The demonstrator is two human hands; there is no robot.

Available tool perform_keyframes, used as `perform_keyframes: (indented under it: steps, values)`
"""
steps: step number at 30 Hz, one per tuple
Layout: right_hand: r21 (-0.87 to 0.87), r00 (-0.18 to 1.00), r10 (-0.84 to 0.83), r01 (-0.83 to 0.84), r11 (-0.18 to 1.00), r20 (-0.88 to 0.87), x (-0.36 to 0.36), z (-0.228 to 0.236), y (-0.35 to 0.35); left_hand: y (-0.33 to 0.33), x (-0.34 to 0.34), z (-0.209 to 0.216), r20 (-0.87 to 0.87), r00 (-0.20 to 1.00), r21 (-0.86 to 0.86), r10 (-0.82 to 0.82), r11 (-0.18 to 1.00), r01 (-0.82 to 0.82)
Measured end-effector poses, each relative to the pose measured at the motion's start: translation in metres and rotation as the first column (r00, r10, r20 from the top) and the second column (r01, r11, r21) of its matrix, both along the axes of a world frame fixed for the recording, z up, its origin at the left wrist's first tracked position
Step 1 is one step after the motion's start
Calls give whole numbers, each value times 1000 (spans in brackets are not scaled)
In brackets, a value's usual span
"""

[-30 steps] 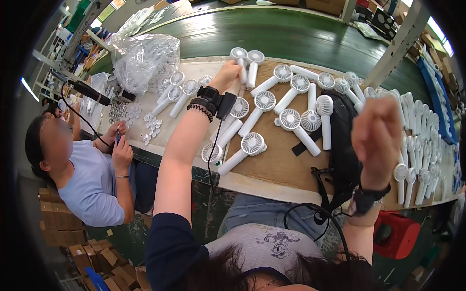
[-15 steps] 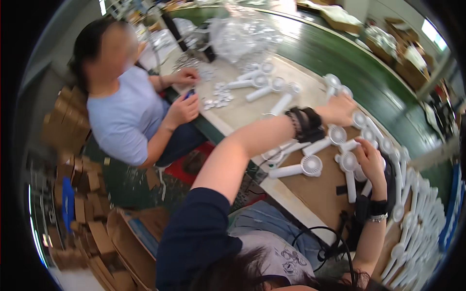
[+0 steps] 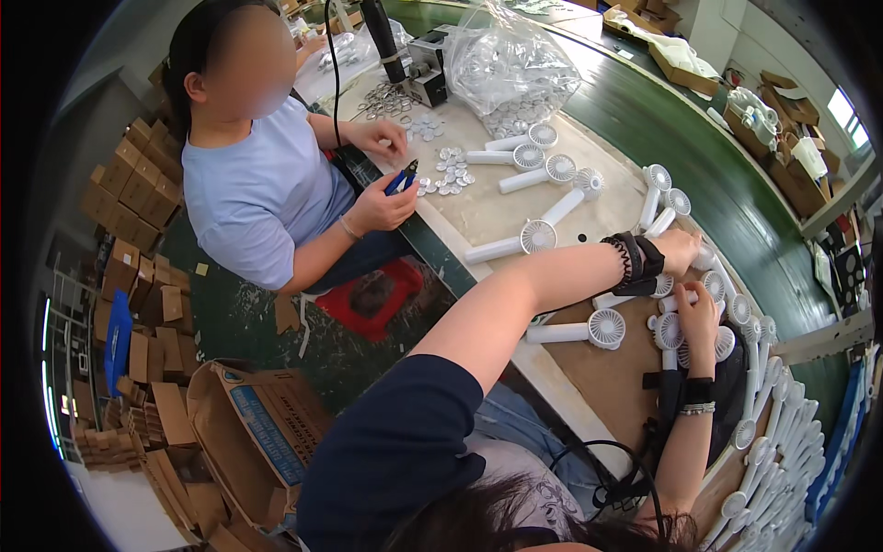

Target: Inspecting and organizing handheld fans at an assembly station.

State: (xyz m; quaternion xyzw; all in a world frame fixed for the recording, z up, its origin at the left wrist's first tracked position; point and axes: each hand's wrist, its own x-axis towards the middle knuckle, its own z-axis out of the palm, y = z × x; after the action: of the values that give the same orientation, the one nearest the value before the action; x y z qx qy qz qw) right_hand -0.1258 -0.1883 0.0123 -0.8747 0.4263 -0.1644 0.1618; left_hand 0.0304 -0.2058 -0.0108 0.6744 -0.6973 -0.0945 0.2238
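White handheld fans [image 3: 589, 328] lie flat in loose rows on the tabletop [image 3: 497, 207], within easy reach, at two o'clock from the person, whose left hand [image 3: 679, 250] rests spread on one while the right hand [image 3: 697, 315] clamps another.

Five white handheld fans [image 3: 541, 233] lie spread on the far half of the counter [image 3: 478, 207], many more crowd the right edge, uncountable; one clear bag [image 3: 515, 60], one blue pliers [image 3: 401, 178].

White handheld fans [image 3: 682, 302], round grilled heads, straight handles, lying flat, clustered on brown worktop.
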Motion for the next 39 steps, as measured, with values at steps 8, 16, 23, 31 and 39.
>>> perform_keyframes:
  steps: [8, 16, 23, 31, 39]
  values:
    - [109, 938, -113, 82, 991, 327, -10, -1, -4, -1, -4, 2, -467, 881, -324, -82, 942, -84]
    - [99, 520, -8, -148, 984, 854, -31, 15, -2, 39, -26, 66, -699, 604, -581, -384, 797, -166]
    - [196, 484, -60, -236, 952, 873, -54, 41, 48, 113, -36, 90, -943, 283, -157, -178, 983, 94]
    - [482, 451, -313, -329, 812, 836, -65, 10, 78, 176, -45, 84, -983, 60, -162, -175, 970, 179]
    - [556, 469, -340, -468, 687, 815, -75, -10, 78, 197, -55, 46, -990, -109, -111, -88, 967, 231]
